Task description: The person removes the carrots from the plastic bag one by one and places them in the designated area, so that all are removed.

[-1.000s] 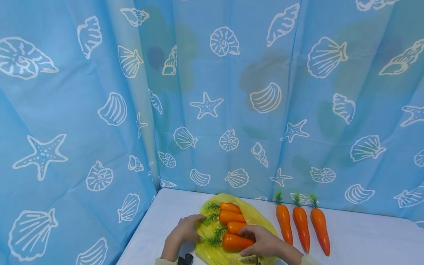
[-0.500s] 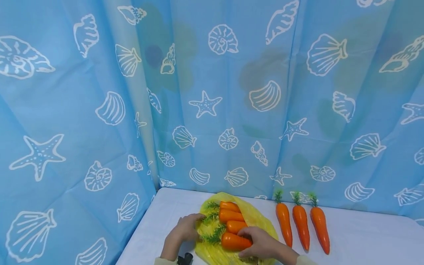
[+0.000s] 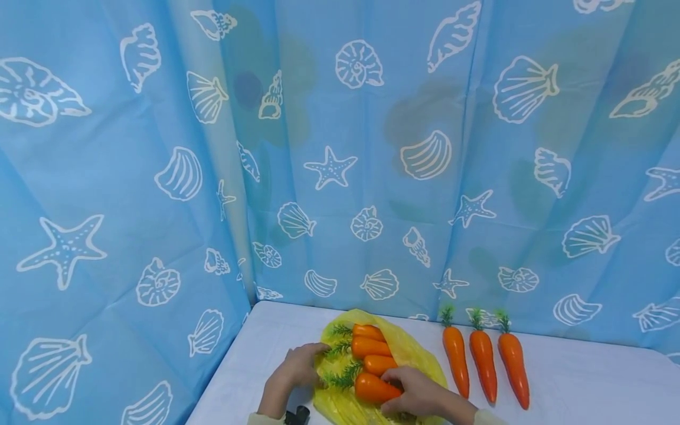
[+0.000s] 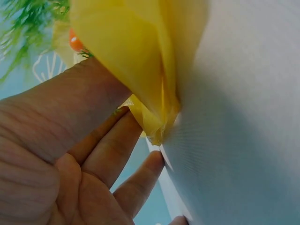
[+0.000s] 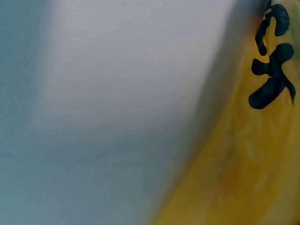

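Note:
A yellow plastic bag [image 3: 340, 408] lies on the table, its mouth toward the left. Several orange carrots [image 3: 368, 347] with green tops lie in the mouth, side by side, their narrow ends to the right. At the bag's left edge my left hand [image 3: 303, 365] pinches the plastic; in the left wrist view the thumb [image 4: 89, 84] presses one side of the yellow film while fingers pass behind it. My right hand [image 3: 417, 391] grips the nearest carrot [image 3: 374, 388] by its narrow end, which the fingers hide. The right wrist view shows only bag and table.
Three more carrots [image 3: 482, 360] lie in a row right of the bag, tops away from me. A small black object [image 3: 301, 414] sits beside my left wrist. Blue shell-print curtains [image 3: 361, 177] border the white table [image 3: 579, 378] at the back and left.
My right hand has shifted slightly left, and the nearest carrot has moved a little left with it, its right end more covered. My left hand has stayed on the bag's edge.

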`<state>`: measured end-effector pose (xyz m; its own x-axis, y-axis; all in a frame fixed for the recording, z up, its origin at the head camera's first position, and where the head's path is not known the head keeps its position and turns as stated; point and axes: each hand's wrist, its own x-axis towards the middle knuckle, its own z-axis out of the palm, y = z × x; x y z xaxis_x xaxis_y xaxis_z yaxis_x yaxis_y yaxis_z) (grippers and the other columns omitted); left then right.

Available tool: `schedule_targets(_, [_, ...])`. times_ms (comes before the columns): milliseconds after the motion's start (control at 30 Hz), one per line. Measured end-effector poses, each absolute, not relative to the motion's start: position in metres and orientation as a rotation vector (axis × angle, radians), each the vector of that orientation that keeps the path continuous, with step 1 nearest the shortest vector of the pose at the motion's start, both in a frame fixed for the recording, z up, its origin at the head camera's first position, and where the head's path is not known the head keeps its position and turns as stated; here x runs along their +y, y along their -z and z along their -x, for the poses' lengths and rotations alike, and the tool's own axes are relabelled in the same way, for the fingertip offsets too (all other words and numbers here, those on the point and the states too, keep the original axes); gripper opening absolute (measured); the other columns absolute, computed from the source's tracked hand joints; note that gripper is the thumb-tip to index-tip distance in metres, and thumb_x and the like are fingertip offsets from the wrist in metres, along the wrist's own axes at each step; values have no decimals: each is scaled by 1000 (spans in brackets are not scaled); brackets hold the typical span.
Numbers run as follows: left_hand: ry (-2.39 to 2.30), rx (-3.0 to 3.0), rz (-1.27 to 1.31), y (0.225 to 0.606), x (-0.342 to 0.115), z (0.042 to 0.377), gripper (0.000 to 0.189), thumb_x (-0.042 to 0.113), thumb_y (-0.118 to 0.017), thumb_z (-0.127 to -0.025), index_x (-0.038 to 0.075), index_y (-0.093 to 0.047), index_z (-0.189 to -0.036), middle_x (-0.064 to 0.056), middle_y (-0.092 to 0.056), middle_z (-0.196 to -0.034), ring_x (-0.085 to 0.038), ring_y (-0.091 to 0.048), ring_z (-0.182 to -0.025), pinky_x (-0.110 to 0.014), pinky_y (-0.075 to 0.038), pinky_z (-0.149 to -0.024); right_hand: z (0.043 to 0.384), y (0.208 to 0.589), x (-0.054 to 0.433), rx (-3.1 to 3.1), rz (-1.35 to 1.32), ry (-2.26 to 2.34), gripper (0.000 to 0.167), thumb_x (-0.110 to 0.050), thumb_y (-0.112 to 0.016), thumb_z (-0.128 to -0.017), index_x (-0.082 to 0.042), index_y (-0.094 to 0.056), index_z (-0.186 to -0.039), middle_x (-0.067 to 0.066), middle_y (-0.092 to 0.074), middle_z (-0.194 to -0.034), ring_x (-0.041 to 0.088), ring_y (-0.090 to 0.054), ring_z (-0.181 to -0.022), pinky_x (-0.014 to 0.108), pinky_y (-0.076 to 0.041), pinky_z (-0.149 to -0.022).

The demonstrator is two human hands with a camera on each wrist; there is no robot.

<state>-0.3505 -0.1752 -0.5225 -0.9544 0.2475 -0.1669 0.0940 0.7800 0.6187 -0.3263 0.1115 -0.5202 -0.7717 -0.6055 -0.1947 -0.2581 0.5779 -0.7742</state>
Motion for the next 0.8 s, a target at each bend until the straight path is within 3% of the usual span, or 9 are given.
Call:
schedule_targets(600, [-952,2724,-225,519,-173,349,64,12,-88,-68,11,-64,-127,-16,-61,-135,-45,-48,-131,-73,-12,-115,317,503,110,2358,759,1187,29,-26,-70,-92,-9,-61,-115,0,-62,-98,12,-53,-81,24,-45,-69])
schedule_targets(800, [-953,2728,-203,518,-173,348,70,12,-89,-67,4,-61,-130,-20,-60,-134,-47,-49,-130,-72,-13,-116,316,497,110,2334,748,1223,31,-26,-68,-93,-7,-59,-116,2,-62,-100,14,-54,-83,25,-46,-70])
